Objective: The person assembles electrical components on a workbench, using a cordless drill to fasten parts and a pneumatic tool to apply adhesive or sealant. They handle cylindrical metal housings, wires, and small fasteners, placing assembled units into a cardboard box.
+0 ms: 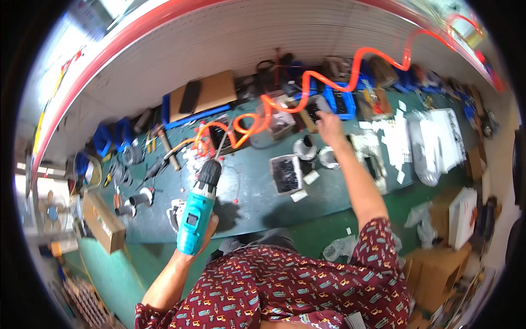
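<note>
1. Green-topped worktable (pixel 252 200) spans the view, backed by a pale ribbed wall (pixel 164 60).
2. One cordless drill (pixel 196 214) is held above the table's near edge, left of centre. Its body is teal, with a silver collar, a black chuck and a thin bit pointing away from the person.
3. One left hand (pixel 208 233) is wrapped round the drill's handle; most of its fingers are hidden behind the body.
4. One right hand (pixel 330 127) reaches over the table to a parts bin (pixel 308 123) with dark pieces inside. I cannot tell whether its fingers are spread or pinching a piece.
5. Two metal cups (pixel 304 148) stand near the right forearm, and one white-walled box (pixel 290 190) of dark pieces sits beside them.
6. One orange coiled hose (pixel 305 90) crosses the view in front of the back-row bins, partly covering them; the drill's bit overlaps its lower end.
7. Two flanged metal cylinders (pixel 143 197) lie at the left, near one cardboard box (pixel 104 222).
8. One cardboard sheet (pixel 216 90) at the back bears one dark slab (pixel 190 97).
9. One clear plastic bag (pixel 427 145) lies at the right, beside white strips (pixel 397 140) too overlapped to count.
</note>
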Demonstrator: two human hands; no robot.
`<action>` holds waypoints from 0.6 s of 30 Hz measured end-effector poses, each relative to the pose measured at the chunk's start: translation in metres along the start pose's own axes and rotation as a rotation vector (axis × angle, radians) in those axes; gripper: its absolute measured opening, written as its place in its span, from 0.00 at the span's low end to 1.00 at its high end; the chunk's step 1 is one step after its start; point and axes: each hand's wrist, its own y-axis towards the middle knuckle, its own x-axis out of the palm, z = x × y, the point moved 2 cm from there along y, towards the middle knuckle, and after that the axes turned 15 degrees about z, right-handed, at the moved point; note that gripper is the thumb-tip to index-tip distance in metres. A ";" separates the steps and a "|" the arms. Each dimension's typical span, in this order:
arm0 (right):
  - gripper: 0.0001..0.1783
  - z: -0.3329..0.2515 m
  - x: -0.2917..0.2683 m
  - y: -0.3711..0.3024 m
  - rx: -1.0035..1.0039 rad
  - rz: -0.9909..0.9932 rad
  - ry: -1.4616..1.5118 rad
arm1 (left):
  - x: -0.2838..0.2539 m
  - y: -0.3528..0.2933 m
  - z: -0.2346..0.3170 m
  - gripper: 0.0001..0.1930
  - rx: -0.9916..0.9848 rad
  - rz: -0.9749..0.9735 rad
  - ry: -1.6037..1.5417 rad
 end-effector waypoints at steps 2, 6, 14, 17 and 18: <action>0.18 0.055 0.047 0.025 0.060 -0.263 -0.206 | -0.022 -0.014 -0.005 0.11 -0.018 -0.059 0.166; 0.22 0.116 0.102 0.036 0.005 -0.632 -0.414 | -0.044 -0.057 0.002 0.03 -0.343 0.062 0.248; 0.16 0.140 0.131 0.041 0.000 -0.705 -0.366 | -0.039 -0.081 -0.010 0.05 -0.458 0.170 0.151; 0.11 0.141 0.128 0.040 -0.086 -0.419 -0.342 | -0.040 -0.075 -0.013 0.10 -0.302 0.077 0.268; 0.10 0.129 0.123 0.041 -0.103 -0.322 -0.302 | -0.043 -0.074 -0.015 0.10 -0.343 0.086 0.203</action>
